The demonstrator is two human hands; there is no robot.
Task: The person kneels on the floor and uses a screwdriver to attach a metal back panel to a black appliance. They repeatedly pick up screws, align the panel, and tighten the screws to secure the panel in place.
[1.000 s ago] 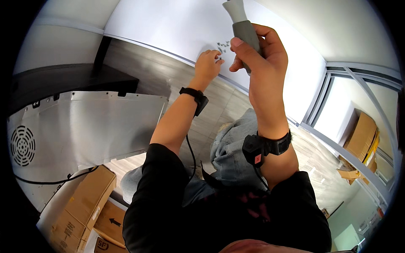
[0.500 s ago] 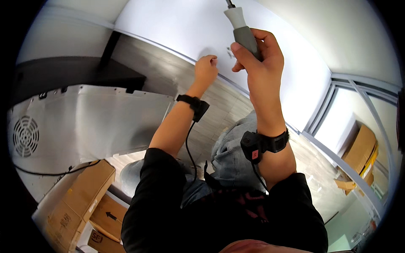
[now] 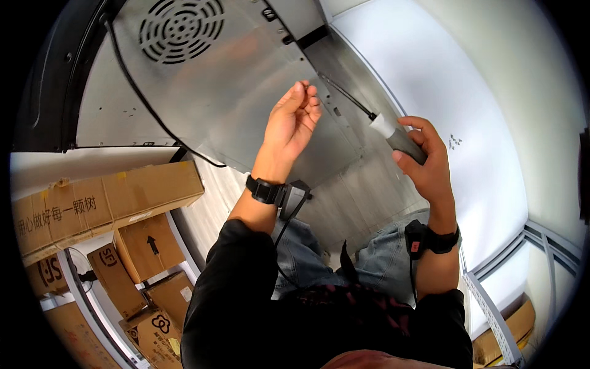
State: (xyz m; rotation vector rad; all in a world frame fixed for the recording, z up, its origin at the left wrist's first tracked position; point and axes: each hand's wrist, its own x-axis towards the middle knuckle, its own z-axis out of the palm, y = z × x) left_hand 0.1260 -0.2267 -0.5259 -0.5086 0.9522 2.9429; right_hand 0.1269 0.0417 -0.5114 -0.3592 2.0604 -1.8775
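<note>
My right hand (image 3: 430, 163) is wrapped around the grey grip of a screwdriver (image 3: 384, 125). Its long dark shaft slants up and left, and the tip appears close to the edge of a large sheet-metal panel (image 3: 239, 92); whether they touch I cannot tell. Over that panel my left hand (image 3: 291, 120) is raised, palm side partly showing, with thumb and fingertips pinched together. Anything between those fingertips is too small to make out. Round vent slots (image 3: 181, 31) are cut into the panel, and a black cord (image 3: 138, 92) runs across it.
Several small metal pieces, apparently screws, (image 3: 455, 141) lie on the white tabletop (image 3: 485, 92) at right. A long cardboard box (image 3: 117, 200) and several smaller cartons (image 3: 150, 246) are at lower left. A metal frame (image 3: 491, 307) stands at lower right.
My view has swung left toward the metal panel. The screwdriver has gone from pointing upward over the white table to slanting toward the panel's edge. My left hand is now over the panel.
</note>
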